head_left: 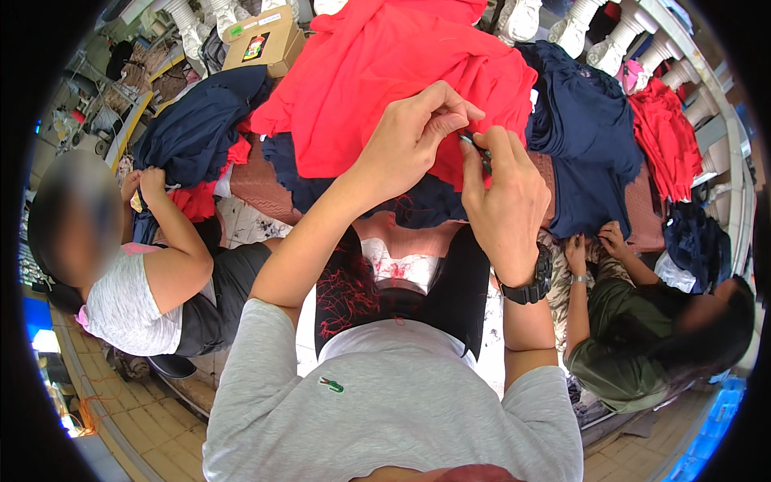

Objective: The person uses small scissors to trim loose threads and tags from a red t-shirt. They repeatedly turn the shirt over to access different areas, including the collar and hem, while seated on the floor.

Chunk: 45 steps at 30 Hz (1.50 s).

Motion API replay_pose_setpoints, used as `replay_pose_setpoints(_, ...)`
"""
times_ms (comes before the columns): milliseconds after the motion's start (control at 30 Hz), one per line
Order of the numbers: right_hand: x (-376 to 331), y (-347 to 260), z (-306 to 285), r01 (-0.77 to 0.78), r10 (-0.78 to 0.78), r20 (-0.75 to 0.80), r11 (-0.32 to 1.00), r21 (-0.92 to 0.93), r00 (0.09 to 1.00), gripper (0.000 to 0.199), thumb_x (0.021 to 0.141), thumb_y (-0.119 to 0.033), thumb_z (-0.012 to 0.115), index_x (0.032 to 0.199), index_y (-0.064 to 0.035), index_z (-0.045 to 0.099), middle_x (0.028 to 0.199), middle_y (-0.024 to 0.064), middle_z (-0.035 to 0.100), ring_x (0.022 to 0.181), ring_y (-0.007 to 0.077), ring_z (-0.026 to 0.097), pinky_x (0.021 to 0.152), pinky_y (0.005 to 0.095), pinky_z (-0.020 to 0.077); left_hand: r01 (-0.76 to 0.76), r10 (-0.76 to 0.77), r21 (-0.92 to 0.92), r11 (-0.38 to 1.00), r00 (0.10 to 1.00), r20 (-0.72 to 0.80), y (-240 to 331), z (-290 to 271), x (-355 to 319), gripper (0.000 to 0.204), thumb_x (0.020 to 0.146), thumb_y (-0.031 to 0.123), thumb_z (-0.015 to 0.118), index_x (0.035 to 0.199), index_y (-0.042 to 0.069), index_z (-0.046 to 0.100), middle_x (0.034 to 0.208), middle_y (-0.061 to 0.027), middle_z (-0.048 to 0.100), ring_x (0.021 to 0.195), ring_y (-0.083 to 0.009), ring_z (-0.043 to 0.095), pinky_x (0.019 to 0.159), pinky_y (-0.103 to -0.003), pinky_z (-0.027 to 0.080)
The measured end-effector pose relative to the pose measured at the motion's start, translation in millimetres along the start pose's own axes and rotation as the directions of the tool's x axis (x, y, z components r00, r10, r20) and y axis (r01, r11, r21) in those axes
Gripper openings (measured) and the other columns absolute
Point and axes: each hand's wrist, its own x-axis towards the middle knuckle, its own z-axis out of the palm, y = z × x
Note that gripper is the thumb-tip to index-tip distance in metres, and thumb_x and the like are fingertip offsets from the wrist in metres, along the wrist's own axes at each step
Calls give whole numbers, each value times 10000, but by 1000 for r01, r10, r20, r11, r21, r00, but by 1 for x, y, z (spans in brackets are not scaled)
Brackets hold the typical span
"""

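Note:
My left hand (414, 132) is raised over a heap of red cloth (385, 72), thumb and fingers pinched together. What lies between its fingertips is too small to make out. Close beside it, my right hand (506, 185) is closed around small dark thread snips (484, 154), mostly hidden by the fingers, with a light metal tip pointing at the left fingertips. Dark navy cloth (438, 201) hangs below the red heap. Cut red threads (349, 301) are scattered over my lap.
A person (152, 265) at my left handles a navy garment (201, 120); another (634, 337) at my right touches navy cloth (590, 145). Behind are a cardboard box (261, 44) and white balusters (614, 44). More red cloth (666, 136) lies far right.

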Motion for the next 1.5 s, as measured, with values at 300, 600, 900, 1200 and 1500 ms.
replay_pose_setpoints(300,0,2,2,-50,53,-47,996,71,997,145,904,-136,721,963,-45,626,875,114,690,659,304,657,583,391,492,16,-16,10,1000,1000,10,-8,-5,5,114,1064,75,510,974,12,539,1086,-123,728,1021,-163,670,928,-324,534)
replay_pose_setpoints(600,-19,48,15,-501,377,336,553,666,863,218,950,-174,743,1032,27,727,824,-11,673,800,62,584,759,246,475,195,-189,-182,964,981,48,-4,-12,-9,145,1052,143,562,982,17,577,1045,-97,732,898,-139,656,804,-294,523)
replay_pose_setpoints(900,-17,43,6,-611,411,495,224,759,766,154,992,-166,682,1029,-36,756,694,-113,527,556,-21,345,490,202,218,30,-13,243,969,997,-73,21,19,-49,370,833,181,835,1061,8,602,936,-87,622,798,-195,636,734,-315,529)
replay_pose_setpoints(1200,-31,45,2,-588,412,452,309,748,791,155,1002,-172,675,1026,-33,740,677,-120,492,551,-24,336,488,203,214,71,-17,293,953,983,-185,-3,37,-40,125,894,35,701,976,-14,621,821,-142,645,777,-286,655,685,-370,512)
replay_pose_setpoints(1500,-26,49,1,-537,391,404,335,774,827,169,1025,-200,656,1044,-41,714,650,-123,429,532,-23,303,479,208,192,129,-97,187,974,981,-170,40,23,-51,66,955,26,623,980,-14,578,847,-125,631,791,-240,662,721,-334,526)
